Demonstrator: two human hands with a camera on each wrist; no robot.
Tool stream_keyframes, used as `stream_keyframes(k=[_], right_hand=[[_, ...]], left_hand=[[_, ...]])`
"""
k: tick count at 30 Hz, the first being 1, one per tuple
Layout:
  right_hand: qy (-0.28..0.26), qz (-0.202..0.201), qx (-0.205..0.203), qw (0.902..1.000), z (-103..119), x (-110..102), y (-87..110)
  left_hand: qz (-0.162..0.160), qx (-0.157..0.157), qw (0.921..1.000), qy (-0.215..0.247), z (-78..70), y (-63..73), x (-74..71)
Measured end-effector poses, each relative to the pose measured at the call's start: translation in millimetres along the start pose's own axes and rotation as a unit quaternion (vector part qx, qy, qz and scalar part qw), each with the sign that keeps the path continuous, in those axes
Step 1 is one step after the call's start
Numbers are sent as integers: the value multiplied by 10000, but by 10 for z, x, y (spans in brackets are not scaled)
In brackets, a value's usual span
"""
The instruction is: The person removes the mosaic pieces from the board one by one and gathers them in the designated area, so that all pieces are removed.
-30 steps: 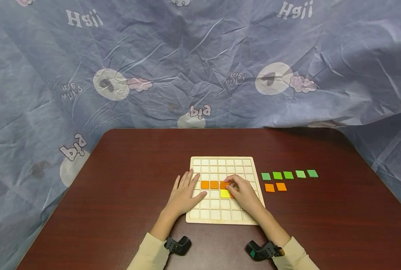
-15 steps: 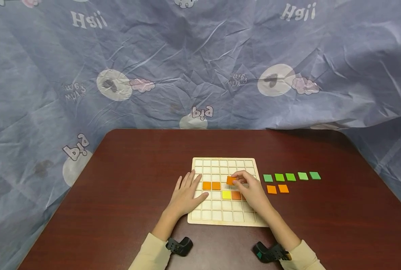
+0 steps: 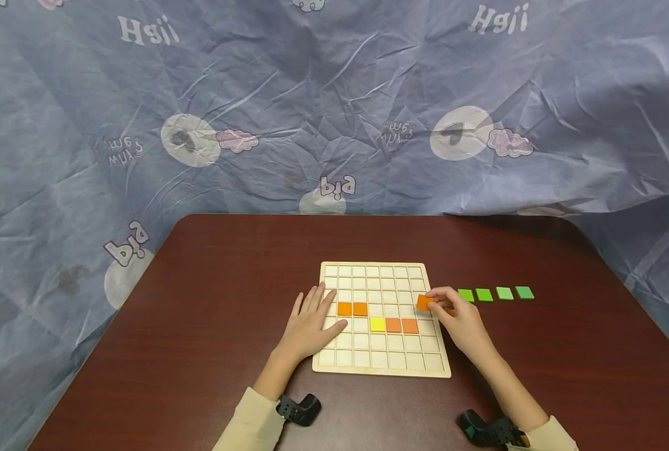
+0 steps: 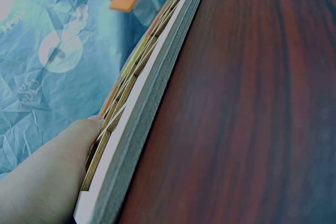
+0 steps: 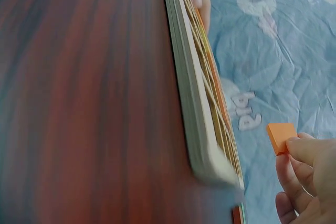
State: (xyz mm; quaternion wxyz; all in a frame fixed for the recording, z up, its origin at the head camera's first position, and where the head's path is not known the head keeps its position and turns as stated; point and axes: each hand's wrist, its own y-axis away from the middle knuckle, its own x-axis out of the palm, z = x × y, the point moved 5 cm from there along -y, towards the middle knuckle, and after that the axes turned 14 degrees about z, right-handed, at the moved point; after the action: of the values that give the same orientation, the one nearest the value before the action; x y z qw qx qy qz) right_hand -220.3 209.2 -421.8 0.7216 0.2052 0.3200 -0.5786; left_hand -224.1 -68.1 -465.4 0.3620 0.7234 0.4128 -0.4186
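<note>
My right hand [image 3: 463,322] pinches a square orange tile [image 5: 282,137] between thumb and fingers, over the right edge of the pale wooden grid board [image 3: 379,363]. My left hand [image 3: 307,322] rests with spread fingers on the board's left side. In the left wrist view, the left thumb [image 4: 79,145] lies at the board's edge. On the board, two orange tiles [image 3: 352,309] sit in one row. A yellow tile [image 3: 377,324] and two darker orange tiles [image 3: 401,326] fill cells in the row nearer me.
To the right of the board, several green tiles [image 3: 484,295] lie in a line on the dark red-brown table [image 3: 244,275]. My right hand mostly covers the loose orange tiles there. A blue patterned cloth [image 3: 289,94] hangs behind the table.
The right hand has lifted an orange tile out of the row beside the other two and carried it right, to the board's edge. The left hand stays in place on the board.
</note>
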Motion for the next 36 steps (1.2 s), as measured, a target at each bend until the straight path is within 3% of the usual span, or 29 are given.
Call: stream_keyframes(k=[13,22,30,36], right_hand=[[286,-651,374,9968,-386,-416,256],[451,-1074,626,9912,-647,-535,368],[649,-1155,681,9889,-765,-568,395],[762,-826,665,9914,-848,-617,378]], left_hand=[[36,2,10000,39,-25,30,-19],[12,6,10000,26,-16,18,-13],[-2,5,10000,42,-9,24,-10],[-42,43,10000,47,-12,14,-5]])
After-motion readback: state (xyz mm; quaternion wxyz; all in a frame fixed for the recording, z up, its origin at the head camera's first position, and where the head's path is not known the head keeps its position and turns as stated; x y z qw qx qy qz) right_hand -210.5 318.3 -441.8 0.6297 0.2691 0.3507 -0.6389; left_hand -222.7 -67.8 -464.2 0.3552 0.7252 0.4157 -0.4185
